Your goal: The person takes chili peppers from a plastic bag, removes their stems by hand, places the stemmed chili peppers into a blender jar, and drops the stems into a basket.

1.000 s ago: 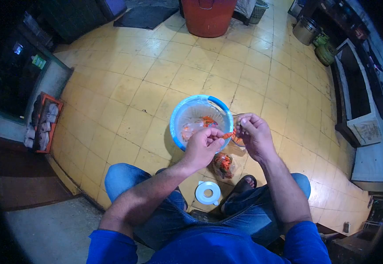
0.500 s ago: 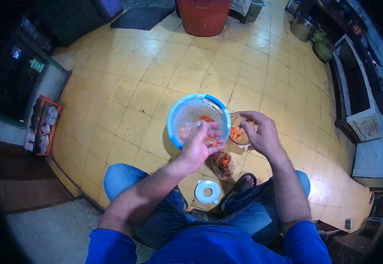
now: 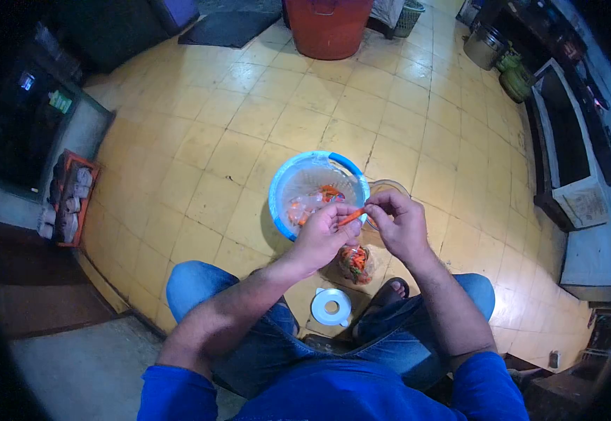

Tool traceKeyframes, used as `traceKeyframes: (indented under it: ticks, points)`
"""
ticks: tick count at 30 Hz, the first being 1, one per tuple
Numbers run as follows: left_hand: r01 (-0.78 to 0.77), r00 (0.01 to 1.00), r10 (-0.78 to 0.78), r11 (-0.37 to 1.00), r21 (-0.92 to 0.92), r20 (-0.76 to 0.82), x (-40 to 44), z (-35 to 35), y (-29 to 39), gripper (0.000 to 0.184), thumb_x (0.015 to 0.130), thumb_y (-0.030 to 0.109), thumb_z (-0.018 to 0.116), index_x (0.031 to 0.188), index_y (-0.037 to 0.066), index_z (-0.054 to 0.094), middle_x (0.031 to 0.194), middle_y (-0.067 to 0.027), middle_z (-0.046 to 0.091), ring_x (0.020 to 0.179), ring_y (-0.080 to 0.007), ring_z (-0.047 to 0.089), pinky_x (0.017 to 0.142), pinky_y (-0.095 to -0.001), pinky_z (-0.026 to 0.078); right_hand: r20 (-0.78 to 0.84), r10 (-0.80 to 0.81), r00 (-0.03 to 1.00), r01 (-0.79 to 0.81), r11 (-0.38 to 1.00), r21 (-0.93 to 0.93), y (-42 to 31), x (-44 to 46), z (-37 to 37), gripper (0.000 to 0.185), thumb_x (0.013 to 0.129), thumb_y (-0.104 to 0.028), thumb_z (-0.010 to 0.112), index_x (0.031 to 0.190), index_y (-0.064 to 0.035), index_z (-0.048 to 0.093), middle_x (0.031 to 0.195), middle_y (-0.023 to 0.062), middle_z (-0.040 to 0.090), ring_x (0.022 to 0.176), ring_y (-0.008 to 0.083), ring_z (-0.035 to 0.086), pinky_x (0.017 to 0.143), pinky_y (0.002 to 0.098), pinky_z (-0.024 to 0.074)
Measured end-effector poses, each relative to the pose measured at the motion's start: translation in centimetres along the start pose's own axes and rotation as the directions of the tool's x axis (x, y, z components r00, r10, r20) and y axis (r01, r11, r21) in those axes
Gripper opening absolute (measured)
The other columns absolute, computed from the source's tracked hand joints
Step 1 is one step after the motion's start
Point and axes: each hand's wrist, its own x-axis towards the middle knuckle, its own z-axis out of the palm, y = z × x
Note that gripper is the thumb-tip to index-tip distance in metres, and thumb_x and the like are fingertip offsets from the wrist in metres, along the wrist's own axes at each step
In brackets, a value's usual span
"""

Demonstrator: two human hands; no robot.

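Between my hands is a slim orange-red chili pepper (image 3: 350,217), lying nearly level. The fingers of my left hand (image 3: 321,237) are closed round its body. My right hand (image 3: 399,226) pinches at its right end with thumb and fingertips. Just beyond my left hand stands a blue-rimmed basin (image 3: 275,207) with a pale basket-like inside and several red-orange pieces in it. A clear bowl (image 3: 398,184) sits to its right, mostly hidden by my right hand. Below my hands, a clear plastic bag (image 3: 356,265) of red and green chilies rests on the floor.
A white ring-shaped lid (image 3: 319,309) lies between my feet on the yellow tiles. Farther off are a red tub (image 3: 328,31), a dark mat (image 3: 230,29), a metal pot (image 3: 484,48) and green gas cylinders (image 3: 516,81). A shoe rack (image 3: 77,196) stands at left.
My left hand has turned from an open palm to a closed grip on the chili. My right hand has moved left from the bowl and now touches the chili's end.
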Motion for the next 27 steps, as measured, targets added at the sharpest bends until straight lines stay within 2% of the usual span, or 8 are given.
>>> traceKeyframes:
  ticks: [4,6,11,17,20,22,25,27]
  points:
    - [0.012,0.998,-0.007,0.997,0.076,-0.068,0.1,-0.1,0.2,0.025,0.095,0.012,0.063,0.115,-0.001,0.058,0.1,-0.0061,0.064,0.083,-0.0103,0.063,0.069,-0.0239,0.056,-0.045,-0.039,0.998,0.045,0.989,0.142,1.2,0.2,-0.2,0.008,0.088,-0.005,0.068,0.093,0.0,0.067,0.08,0.0062,0.066,0.076,0.0127,0.063,0.07,0.026,0.0521]
    - [-0.018,0.995,0.024,0.998,0.06,-0.092,0.1,-0.1,0.5,0.021,0.094,0.013,0.063,0.111,0.0,0.06,0.095,-0.0042,0.063,0.081,-0.0085,0.062,0.067,-0.0234,0.055,0.066,0.134,0.989,-0.149,0.864,0.481,1.8,0.3,-0.1,0.006,0.088,-0.006,0.068,0.09,-0.0004,0.066,0.082,0.0043,0.066,0.073,0.0113,0.061,0.068,0.0253,0.0504]
    - [-0.012,0.998,0.014,0.999,0.05,-0.058,0.3,-1.0,0.1,0.016,0.094,0.012,0.062,0.107,0.002,0.063,0.092,-0.0023,0.064,0.078,-0.0071,0.06,0.064,-0.0225,0.053,0.235,0.158,0.959,-0.27,0.763,0.588,2.5,0.7,0.0,0.011,0.088,-0.011,0.07,0.087,-0.0017,0.064,0.082,0.0037,0.065,0.07,0.0111,0.058,0.064,0.0251,0.0477]
    - [0.005,0.999,0.014,0.922,0.388,-0.046,0.8,-2.2,0.7,0.009,0.089,0.006,0.064,0.096,0.003,0.067,0.09,-0.0043,0.065,0.077,-0.009,0.061,0.068,-0.0273,0.051,0.415,0.172,0.893,-0.407,0.7,0.587,2.5,0.9,0.0,0.012,0.092,-0.012,0.065,0.085,-0.0024,0.062,0.081,0.0028,0.062,0.07,0.0105,0.053,0.065,0.0257,0.0448]
    - [-0.168,0.985,0.157,0.782,0.6,0.071,0.6,-2.7,1.9,0.008,0.085,0.003,0.065,0.092,0.003,0.068,0.087,-0.0076,0.065,0.08,-0.0158,0.063,0.073,-0.0308,0.05,0.493,0.171,0.853,-0.443,0.736,0.512,2.4,0.7,0.1,0.014,0.093,-0.013,0.064,0.084,-0.0028,0.061,0.079,0.002,0.06,0.07,0.0109,0.052,0.065,0.0259,0.0444]
    - [-0.419,0.904,0.33,0.546,0.726,0.273,0.8,-3.4,2.2,0.009,0.084,0.002,0.064,0.091,0.004,0.069,0.088,-0.0105,0.067,0.08,-0.0235,0.065,0.076,-0.0353,0.051,0.537,0.173,0.826,-0.47,0.737,0.485,2.4,0.5,0.2,0.015,0.093,-0.014,0.063,0.084,-0.0029,0.06,0.078,0.0016,0.059,0.069,0.011,0.052,0.064,0.0258,0.0442]
    - [-0.427,0.895,0.359,0.52,0.739,0.265,0.3,-3.1,3.7,0.007,0.083,0.004,0.065,0.089,0.004,0.068,0.087,-0.0121,0.066,0.082,-0.0294,0.064,0.076,-0.0379,0.051,0.581,0.17,0.796,-0.526,0.669,0.525,1.8,0.1,0.3,0.016,0.093,-0.016,0.064,0.085,-0.003,0.06,0.077,0.0016,0.058,0.069,0.0111,0.052,0.063,0.0262,0.0441]
    - [-0.504,0.84,0.464,0.475,0.722,0.281,-1.4,-1.5,6.4,0.007,0.083,0.005,0.066,0.089,0.005,0.069,0.084,-0.0113,0.065,0.081,-0.0284,0.064,0.076,-0.0374,0.051,0.417,0.109,0.902,-0.397,0.588,0.705,-1.8,-0.7,-0.7,0.016,0.093,-0.016,0.063,0.084,-0.0032,0.06,0.078,0.0027,0.06,0.07,0.0117,0.055,0.063,0.0269,0.0457]
